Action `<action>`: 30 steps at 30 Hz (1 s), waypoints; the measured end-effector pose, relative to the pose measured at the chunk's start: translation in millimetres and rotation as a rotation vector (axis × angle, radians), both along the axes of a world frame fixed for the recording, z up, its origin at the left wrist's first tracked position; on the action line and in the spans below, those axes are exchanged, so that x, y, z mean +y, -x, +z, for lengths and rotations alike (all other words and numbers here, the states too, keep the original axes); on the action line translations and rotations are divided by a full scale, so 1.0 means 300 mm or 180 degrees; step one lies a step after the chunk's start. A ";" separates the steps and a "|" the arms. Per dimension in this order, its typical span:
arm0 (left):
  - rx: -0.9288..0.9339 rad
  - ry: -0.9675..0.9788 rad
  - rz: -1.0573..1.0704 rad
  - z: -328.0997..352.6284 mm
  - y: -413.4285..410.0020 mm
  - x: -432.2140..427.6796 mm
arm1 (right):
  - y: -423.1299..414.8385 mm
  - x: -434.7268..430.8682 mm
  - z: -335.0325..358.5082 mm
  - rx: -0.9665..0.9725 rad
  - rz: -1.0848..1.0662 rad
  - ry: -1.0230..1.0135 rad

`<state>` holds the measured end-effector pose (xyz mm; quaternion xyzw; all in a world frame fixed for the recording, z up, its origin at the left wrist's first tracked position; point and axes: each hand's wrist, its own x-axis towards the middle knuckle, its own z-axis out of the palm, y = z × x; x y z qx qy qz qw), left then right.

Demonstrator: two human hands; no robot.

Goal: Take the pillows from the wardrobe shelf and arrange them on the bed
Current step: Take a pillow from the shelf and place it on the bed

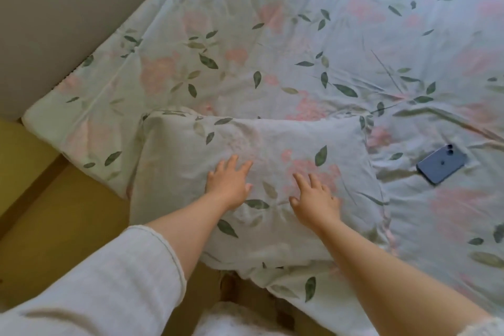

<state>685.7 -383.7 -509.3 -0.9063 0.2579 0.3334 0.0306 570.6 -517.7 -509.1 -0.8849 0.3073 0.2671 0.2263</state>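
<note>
A pillow [177, 150] in a pale cover with green leaves and pink flowers lies on the near edge of the bed [300, 43], whose sheet has the same print. My left hand [229, 183] rests flat on the pillow's middle with fingers spread. My right hand [316, 199] lies flat on it just to the right, fingers straight. The pillow's near edge hangs slightly over the bed's side. The wardrobe is not in view.
A blue phone [441, 163] lies face down on the sheet to the right of the pillow. A grey headboard or wall [68, 8] borders the bed at the upper left. Yellowish floor [54, 213] runs along the bed's near left side.
</note>
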 end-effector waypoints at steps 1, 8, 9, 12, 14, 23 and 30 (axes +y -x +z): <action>-0.0014 0.0008 0.0044 -0.027 -0.018 0.009 | -0.022 0.019 -0.028 0.0032 -0.0057 -0.0029; -0.0545 0.0003 0.0466 -0.211 -0.214 0.054 | -0.183 0.018 -0.218 -0.0359 -0.1236 0.0055; -0.0429 0.0008 0.0665 -0.240 -0.239 0.043 | -0.196 -0.001 -0.243 -0.0345 -0.1351 0.0184; -0.0046 -0.0155 0.1040 -0.334 -0.247 0.012 | -0.210 -0.033 -0.324 -0.0180 -0.1438 0.0357; -0.0097 -0.0267 0.0938 -0.401 -0.227 0.001 | -0.210 -0.035 -0.382 -0.0114 -0.1409 0.0393; -0.1175 0.0337 0.1004 -0.495 -0.142 0.019 | -0.176 -0.037 -0.521 -0.0380 -0.1018 0.0631; -0.1258 0.0458 0.2481 -0.454 -0.084 0.014 | -0.118 -0.015 -0.458 -0.0467 -0.1436 0.0818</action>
